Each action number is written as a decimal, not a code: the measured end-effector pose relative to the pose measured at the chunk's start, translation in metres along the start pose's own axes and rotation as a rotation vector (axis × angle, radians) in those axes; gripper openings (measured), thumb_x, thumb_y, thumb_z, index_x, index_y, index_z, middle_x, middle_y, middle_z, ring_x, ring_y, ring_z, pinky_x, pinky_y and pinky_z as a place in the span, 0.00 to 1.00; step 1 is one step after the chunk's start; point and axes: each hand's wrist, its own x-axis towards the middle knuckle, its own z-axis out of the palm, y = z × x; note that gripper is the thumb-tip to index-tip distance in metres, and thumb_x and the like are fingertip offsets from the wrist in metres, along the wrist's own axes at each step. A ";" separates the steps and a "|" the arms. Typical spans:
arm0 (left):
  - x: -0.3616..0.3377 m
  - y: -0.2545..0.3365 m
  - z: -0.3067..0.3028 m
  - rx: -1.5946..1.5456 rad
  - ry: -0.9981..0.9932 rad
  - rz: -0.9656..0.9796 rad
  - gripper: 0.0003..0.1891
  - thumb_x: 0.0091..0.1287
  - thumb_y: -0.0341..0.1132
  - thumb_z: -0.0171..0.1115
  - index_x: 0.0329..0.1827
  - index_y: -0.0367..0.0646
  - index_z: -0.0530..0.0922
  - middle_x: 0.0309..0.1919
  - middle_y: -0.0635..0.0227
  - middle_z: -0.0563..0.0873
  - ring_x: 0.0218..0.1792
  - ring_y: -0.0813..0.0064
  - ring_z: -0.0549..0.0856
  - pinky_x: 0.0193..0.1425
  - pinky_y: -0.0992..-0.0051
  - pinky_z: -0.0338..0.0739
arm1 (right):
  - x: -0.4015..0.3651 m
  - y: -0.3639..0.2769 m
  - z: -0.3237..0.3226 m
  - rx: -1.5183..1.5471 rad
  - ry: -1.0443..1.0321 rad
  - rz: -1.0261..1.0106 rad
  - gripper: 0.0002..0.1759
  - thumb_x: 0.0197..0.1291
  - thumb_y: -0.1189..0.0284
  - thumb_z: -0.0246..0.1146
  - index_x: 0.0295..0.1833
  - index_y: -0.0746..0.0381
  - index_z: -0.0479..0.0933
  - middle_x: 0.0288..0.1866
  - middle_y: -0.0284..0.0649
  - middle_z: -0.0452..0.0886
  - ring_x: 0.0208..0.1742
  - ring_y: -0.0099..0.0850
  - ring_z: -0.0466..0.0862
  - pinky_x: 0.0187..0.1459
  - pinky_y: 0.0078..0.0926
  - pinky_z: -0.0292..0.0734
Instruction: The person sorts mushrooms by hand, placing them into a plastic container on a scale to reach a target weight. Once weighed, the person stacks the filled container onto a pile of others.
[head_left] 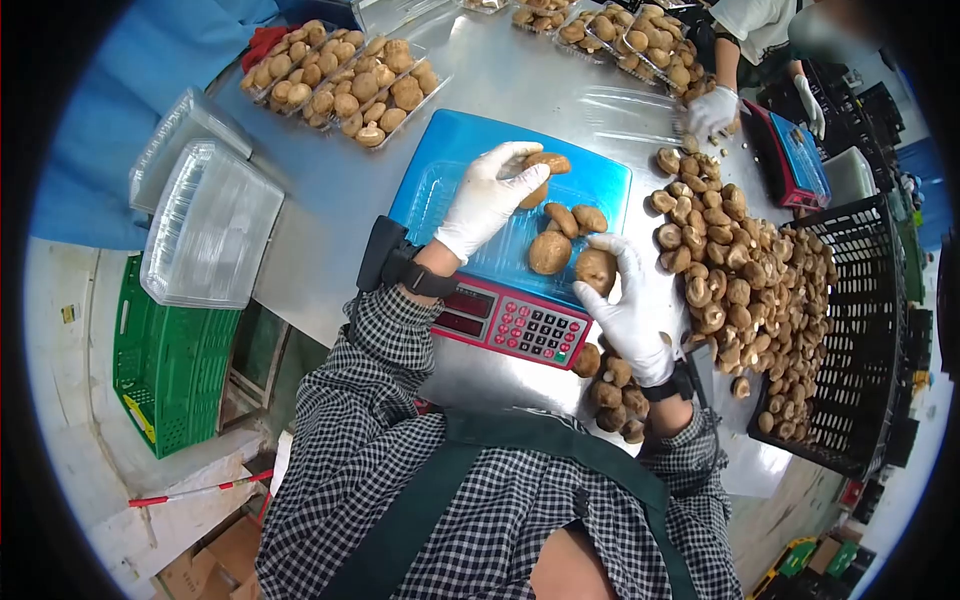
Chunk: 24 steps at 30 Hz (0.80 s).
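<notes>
In white gloves, both of my hands are over a red weighing scale with a blue top. On it lies a clear plastic tray holding a few brown mushrooms. My left hand pinches mushrooms between thumb and fingers above the tray's far part; how many is partly hidden. A large mushroom is gripped by my right hand at the tray's right edge. Below that wrist, more mushrooms rest against the scale's near right corner.
A large mushroom pile spills from a tipped black crate on the right. Filled trays stand at the back left, stacked empty trays at left. Across the table, another person's gloved hand is near a second scale.
</notes>
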 end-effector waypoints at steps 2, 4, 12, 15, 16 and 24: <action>-0.001 0.001 0.000 -0.021 0.006 -0.010 0.19 0.71 0.37 0.62 0.60 0.38 0.76 0.52 0.65 0.83 0.54 0.76 0.81 0.61 0.76 0.74 | -0.002 0.004 0.013 0.023 0.036 -0.044 0.35 0.48 0.72 0.74 0.63 0.60 0.69 0.60 0.45 0.73 0.62 0.43 0.74 0.65 0.38 0.68; -0.002 0.001 -0.001 -0.049 0.013 0.005 0.18 0.70 0.38 0.62 0.60 0.38 0.77 0.52 0.65 0.83 0.54 0.77 0.80 0.61 0.76 0.74 | -0.005 0.012 0.018 -0.033 0.061 -0.064 0.37 0.47 0.72 0.75 0.64 0.60 0.68 0.60 0.46 0.73 0.63 0.43 0.73 0.65 0.38 0.68; -0.007 0.001 -0.004 -0.100 0.005 -0.015 0.18 0.71 0.38 0.62 0.59 0.38 0.77 0.52 0.65 0.83 0.53 0.78 0.80 0.61 0.77 0.74 | -0.015 0.005 0.004 -0.190 0.124 0.051 0.38 0.47 0.69 0.76 0.65 0.58 0.69 0.58 0.46 0.74 0.62 0.44 0.73 0.63 0.40 0.69; -0.007 0.000 -0.004 -0.094 -0.006 -0.002 0.19 0.71 0.39 0.61 0.60 0.39 0.76 0.52 0.65 0.83 0.53 0.78 0.81 0.60 0.77 0.75 | -0.013 0.014 0.005 -0.274 0.095 -0.010 0.35 0.48 0.68 0.76 0.63 0.58 0.71 0.57 0.45 0.74 0.59 0.43 0.74 0.61 0.40 0.70; -0.007 0.000 -0.004 -0.063 -0.013 0.019 0.19 0.71 0.40 0.61 0.60 0.39 0.76 0.52 0.65 0.83 0.53 0.77 0.81 0.60 0.77 0.75 | -0.012 0.015 0.006 -0.276 0.101 -0.032 0.34 0.48 0.68 0.75 0.63 0.57 0.71 0.57 0.45 0.75 0.58 0.42 0.75 0.60 0.40 0.70; -0.019 0.011 -0.009 -0.147 -0.020 -0.228 0.21 0.73 0.44 0.58 0.61 0.39 0.76 0.53 0.64 0.82 0.54 0.75 0.82 0.56 0.74 0.79 | -0.012 0.017 0.008 -0.294 0.098 -0.047 0.33 0.49 0.67 0.75 0.62 0.57 0.72 0.55 0.44 0.75 0.57 0.42 0.75 0.59 0.39 0.70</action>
